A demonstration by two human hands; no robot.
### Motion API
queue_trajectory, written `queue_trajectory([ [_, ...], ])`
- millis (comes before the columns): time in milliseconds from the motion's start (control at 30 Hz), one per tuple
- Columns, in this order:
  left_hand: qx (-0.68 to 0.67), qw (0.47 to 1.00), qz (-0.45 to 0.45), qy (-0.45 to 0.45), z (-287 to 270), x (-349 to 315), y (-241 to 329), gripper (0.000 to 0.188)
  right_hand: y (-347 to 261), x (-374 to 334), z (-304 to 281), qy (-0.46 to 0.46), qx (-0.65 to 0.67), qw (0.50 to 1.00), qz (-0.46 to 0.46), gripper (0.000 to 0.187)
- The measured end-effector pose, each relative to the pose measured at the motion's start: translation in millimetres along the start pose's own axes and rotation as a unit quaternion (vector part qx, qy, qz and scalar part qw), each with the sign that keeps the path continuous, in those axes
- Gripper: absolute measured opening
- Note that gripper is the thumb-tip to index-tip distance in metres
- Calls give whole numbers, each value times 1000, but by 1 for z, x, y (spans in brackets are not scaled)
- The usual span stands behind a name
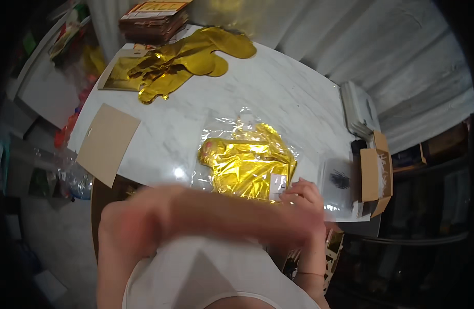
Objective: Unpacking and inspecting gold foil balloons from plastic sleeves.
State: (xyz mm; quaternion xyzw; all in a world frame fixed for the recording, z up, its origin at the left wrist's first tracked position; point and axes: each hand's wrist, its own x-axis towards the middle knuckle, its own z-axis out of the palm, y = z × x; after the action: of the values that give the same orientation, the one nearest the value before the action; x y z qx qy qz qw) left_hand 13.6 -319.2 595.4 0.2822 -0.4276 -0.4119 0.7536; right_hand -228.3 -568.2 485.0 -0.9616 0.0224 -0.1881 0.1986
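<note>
Upon the table [298, 90], in its middle and toward the person, there lies a bag [216, 123] with a piece of foil [250, 162] in it. Behind, on the left, is the foil pile [195, 54] — partly upon a flat packet [110, 81] — and behind this pile stands a stack of packets [153, 28]. The cardboard sheet [109, 138] lies at the left edge (it reaches a little over). At the right are a plastic sheet [336, 201] and, just beside, a box [370, 177]. Behind the table hangs the curtain [345, 41].
</note>
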Motion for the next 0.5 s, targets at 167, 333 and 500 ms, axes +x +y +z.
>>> queue_trajectory([
  [167, -44, 995, 52, -67, 10, -57, 13, 49, -31, 76, -1, -2, 43, 998, 51, 34],
  [333, -130, 969, 98, -183, 9, -54, 20, 45, -26, 135, 43, -69, 106, 991, 31, 49],
  [500, -176, 920, 153, -313, 0, -25, 14, 43, -1, 158, 78, -45, 30, 995, 81, 47],
])
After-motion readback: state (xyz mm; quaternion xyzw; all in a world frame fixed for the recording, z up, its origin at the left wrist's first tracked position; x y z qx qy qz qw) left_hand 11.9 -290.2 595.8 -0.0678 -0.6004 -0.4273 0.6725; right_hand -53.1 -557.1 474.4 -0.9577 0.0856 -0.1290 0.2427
